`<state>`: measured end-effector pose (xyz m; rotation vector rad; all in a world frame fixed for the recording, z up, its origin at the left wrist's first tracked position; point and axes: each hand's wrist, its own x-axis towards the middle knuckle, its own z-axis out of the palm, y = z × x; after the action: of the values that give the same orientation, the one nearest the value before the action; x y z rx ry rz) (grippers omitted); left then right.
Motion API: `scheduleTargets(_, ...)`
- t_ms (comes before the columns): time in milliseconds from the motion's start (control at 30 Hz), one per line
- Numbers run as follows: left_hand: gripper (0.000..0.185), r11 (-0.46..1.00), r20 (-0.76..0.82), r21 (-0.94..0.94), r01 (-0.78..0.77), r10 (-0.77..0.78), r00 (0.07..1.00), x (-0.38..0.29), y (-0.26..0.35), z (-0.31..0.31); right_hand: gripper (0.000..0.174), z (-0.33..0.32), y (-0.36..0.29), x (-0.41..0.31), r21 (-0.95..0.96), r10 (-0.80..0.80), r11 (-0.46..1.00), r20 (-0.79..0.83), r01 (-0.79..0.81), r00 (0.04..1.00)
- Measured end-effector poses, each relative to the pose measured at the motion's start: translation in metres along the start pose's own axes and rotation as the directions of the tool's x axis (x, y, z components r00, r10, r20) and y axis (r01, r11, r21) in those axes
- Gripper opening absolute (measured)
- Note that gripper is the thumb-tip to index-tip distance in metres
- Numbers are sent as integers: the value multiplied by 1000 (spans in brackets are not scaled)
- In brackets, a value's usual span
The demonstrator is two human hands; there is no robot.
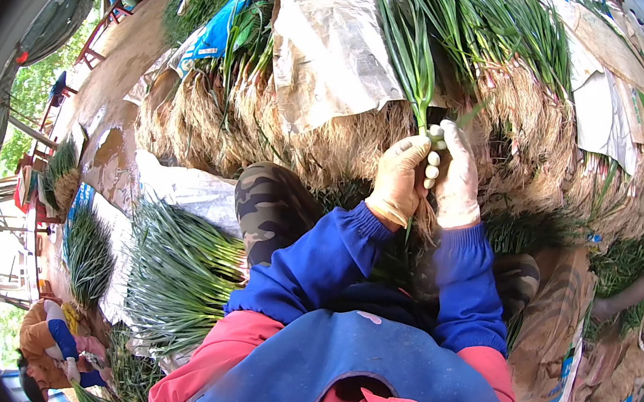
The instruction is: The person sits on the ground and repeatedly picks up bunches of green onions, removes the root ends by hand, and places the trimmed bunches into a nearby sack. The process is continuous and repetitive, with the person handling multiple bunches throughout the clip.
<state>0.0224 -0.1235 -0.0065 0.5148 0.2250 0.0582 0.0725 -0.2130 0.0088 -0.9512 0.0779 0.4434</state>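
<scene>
In front of me is a leek-like plant (423, 87) with long strap leaves and pale fibrous roots. My left hand (397, 180), in a stained light glove, grips its stem just above the roots. From the other side, my right hand (460, 179), gloved in a paler tone, curls its fingers around the lower stem, fingertips showing beside the left hand. A small blurred green leaf piece (475, 111) juts out above the right thumb. The roots (426, 217) hang between my wrists, and the palms hide part of the stem.
Rooted plants (528, 94) lie heaped ahead, roots towards me, partly under a pale sheet (333, 39). Beside my camouflage-clad knee (273, 207) lies another green pile (186, 275). A person (54, 343) works at lower left; another person's arm (626, 298) shows at right.
</scene>
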Motion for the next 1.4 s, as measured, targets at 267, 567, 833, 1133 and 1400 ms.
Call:
scheduleTargets(267,35,777,504,-396,489,-261,823,-13,-6,-13,38,-1,-3,10,142,76,986,113,-92,991)
scheduleTargets(567,31,681,651,-495,539,-120,749,-11,-6,-26,31,8,-4,-37,-102,-160,981,73,167,984)
scheduleTargets(833,32,1000,403,-8,1,2,915,-31,64,26,37,-74,-30,-87,-577,-37,795,261,187,965)
scheduleTargets(1133,41,996,449,-36,-86,93,889,-19,76,37,29,-81,-57,28,-828,-335,384,288,409,897)
scheduleTargets(1400,39,984,327,-107,141,-99,940,7,50,-9,23,-73,-80,95,-969,-472,-104,246,224,847)
